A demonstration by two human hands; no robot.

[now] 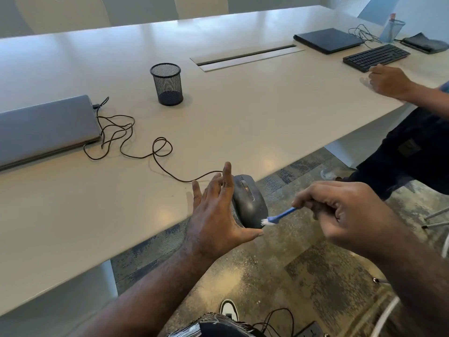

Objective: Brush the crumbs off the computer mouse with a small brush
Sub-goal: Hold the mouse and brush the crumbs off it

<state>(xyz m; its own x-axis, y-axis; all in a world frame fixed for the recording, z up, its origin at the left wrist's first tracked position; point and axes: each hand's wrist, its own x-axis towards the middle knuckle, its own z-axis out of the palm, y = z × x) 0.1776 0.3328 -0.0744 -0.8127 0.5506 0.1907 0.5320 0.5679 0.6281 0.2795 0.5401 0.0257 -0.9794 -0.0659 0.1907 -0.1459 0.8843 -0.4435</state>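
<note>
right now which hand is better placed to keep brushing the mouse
Right. The right hand grips the brush, whose bristles sit at the mouse's near end. The left hand steadies the mouse at the table edge with straight fingers.

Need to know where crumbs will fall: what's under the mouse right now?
The mouse overhangs the table edge; carpet floor lies under its near end. The left hand covers its left side, hiding the contact with the table.
</note>
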